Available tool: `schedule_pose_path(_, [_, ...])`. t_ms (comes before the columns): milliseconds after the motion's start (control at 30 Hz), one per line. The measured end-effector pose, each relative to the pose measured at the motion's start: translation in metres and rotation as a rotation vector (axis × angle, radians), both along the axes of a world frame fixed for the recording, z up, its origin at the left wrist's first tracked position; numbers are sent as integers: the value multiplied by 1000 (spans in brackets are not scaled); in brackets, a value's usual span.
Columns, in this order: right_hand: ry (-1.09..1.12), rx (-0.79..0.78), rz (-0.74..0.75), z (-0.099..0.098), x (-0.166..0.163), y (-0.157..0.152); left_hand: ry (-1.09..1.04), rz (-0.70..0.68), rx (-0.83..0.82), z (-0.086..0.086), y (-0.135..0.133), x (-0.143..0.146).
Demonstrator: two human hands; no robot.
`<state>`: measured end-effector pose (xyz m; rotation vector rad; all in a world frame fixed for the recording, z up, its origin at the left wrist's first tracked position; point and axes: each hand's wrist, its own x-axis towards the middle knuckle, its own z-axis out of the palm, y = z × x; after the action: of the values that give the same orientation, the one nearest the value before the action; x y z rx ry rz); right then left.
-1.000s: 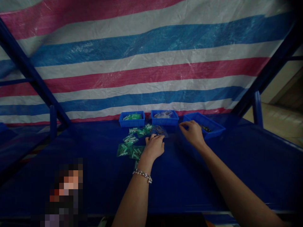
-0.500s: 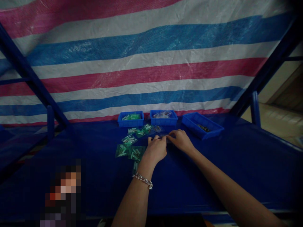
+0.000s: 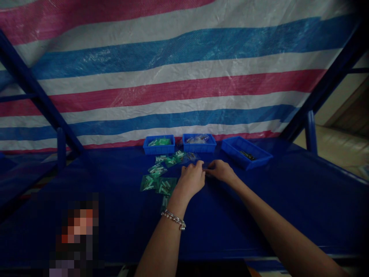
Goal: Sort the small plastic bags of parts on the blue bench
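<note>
My left hand (image 3: 191, 179) and my right hand (image 3: 222, 171) meet over the table with bent, closed fingers. Pinched between them is what looks like a small clear plastic bag (image 3: 206, 167), mostly covered by the fingers. Just beyond lies another clear bag (image 3: 191, 156) with small parts in it. To the left of my left hand several green-tinted bags lie flat, among them a bag of pale, stick-like pieces (image 3: 165, 186) close to my wrist and another bag (image 3: 148, 182) farther left.
Along the back stand a blue bin (image 3: 159, 149) of green bags, a second bin (image 3: 199, 148) of clear bags, and a slanted third bin (image 3: 253, 164) with small dark parts. Blue frame posts (image 3: 311, 132) rise at both sides before a striped tarp (image 3: 173, 92). A blurred-out patch (image 3: 76, 231) covers the lower left.
The fingers of my left hand have lifted and shifted slightly right. My right hand has moved slightly, still close to the left. The bags and bins stay where they were.
</note>
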<state>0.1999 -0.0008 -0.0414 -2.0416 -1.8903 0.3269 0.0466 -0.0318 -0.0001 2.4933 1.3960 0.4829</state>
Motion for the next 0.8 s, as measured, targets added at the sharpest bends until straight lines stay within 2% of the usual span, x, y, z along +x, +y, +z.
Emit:
schedule_pose_path(167, [-43,46,-81,-1,-8,-1,61,29,-5,-2,2,-1])
schedule_pose_path(533, [214,-16,30,2,-6,4,-36,70,-22,0,2,-3])
schedule_pose_path(633, [377,13,120,2,-3,6,-82,108,3,-1,4,-4])
schedule_pose_path(800, [796,-5,246,6,-5,4,-191,173,-28,-6,11,-7])
